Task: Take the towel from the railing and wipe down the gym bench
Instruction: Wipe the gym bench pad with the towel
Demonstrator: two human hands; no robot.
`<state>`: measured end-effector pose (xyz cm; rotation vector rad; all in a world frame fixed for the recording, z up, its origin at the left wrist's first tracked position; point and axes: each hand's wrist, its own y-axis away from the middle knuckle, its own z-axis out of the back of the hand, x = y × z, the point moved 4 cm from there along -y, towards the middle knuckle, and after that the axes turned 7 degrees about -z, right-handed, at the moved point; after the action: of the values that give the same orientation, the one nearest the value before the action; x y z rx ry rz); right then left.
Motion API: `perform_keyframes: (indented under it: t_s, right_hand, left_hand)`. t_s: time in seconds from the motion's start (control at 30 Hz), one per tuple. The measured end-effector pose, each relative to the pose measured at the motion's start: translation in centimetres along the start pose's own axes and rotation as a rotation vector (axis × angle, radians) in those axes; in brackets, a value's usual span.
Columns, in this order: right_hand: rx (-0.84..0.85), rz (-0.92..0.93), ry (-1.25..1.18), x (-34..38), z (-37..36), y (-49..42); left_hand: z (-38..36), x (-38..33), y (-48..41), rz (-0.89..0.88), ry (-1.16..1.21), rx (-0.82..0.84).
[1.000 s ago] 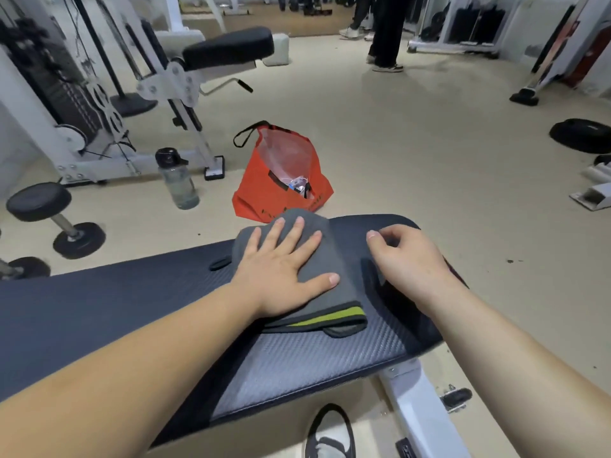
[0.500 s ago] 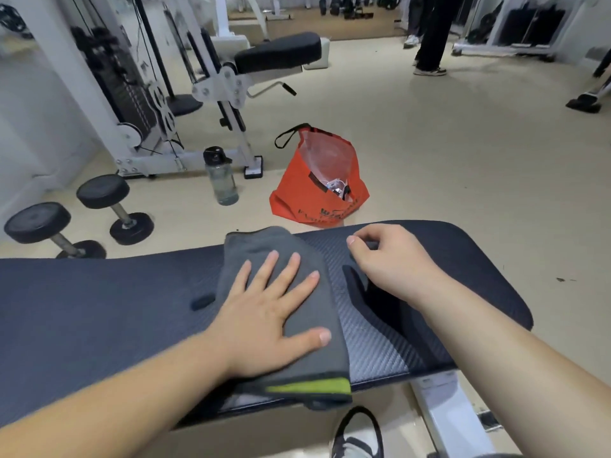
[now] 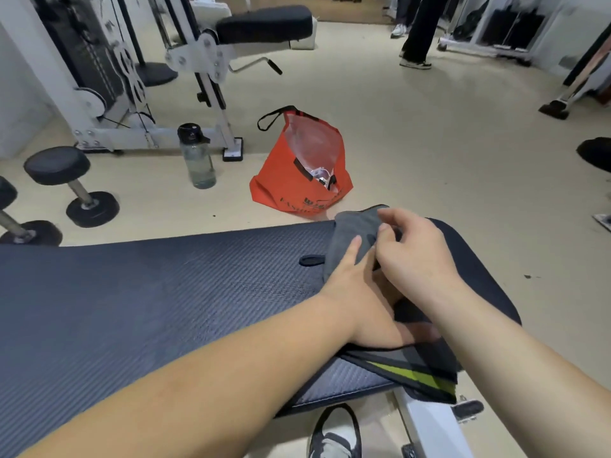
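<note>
Fingers (image 3: pixel 393 214) of right hand (image 3: pixel 417 259) pinch towel (image 3: pixel 355 231) at far edge; left hand (image 3: pixel 358 302) flat, pressing it. Towel lies across bench (image 3: pixel 165 292) right end, long axis near-to-far; bench length runs leftward.

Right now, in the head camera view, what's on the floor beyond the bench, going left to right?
Two black dumbbells with steel handles → clear plastic water bottle with black lid → orange fabric tote bag with black handle → black rounded disc, cut off at the frame edge.
</note>
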<state>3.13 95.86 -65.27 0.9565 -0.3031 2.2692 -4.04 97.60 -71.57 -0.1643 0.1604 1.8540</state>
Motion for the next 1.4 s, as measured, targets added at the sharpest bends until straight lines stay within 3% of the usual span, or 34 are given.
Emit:
perform_keyframes:
  t_s: [0.1, 0.23, 0.47, 0.63, 0.77, 0.9, 1.1, 1.23, 1.4]
  right_hand:
    - [0.017, -0.007, 0.029, 0.9, -1.0, 0.2]
    - [0.089, 0.001, 0.043, 3.6, -3.8, 0.8]
    - [0.297, 0.136, 0.127, 12.0, -12.7, 4.1]
    - [0.444, 0.320, 0.234, 17.5, -20.0, 8.0]
    - [0.471, 0.395, 0.277, 19.5, -23.0, 9.0]
    - [0.392, 0.374, 0.279, 19.8, -22.8, 7.7]
    - [0.310, 0.303, 0.255, 20.0, -21.8, 6.7]
    - [0.293, 0.265, 0.214, 20.5, -22.2, 6.7]
    - [0.337, 0.374, 0.195, 22.6, -24.8, 8.8]
  left_hand:
    - [1.0, 2.8, 0.7, 0.044, 0.007, 0.000]
    - [2.1, 9.7, 5.5, 0.268, 0.003, 0.031]
    - [4.6, 22.1, 23.8, 0.674, -0.037, 0.009]
    - [6.0, 28.2, 34.7, 0.818, -0.080, 0.026]
    - [6.3, 29.4, 33.9, 0.814, -0.129, 0.031]
    - [5.8, 28.5, 29.4, 0.828, -0.023, 0.030]
    - [5.4, 23.6, 22.0, 0.605, 0.033, 0.081]
    - [5.9, 24.6, 24.0, 0.533, 0.091, 0.001]
    - [6.4, 29.4, 32.0, 0.585, 0.039, -0.015]
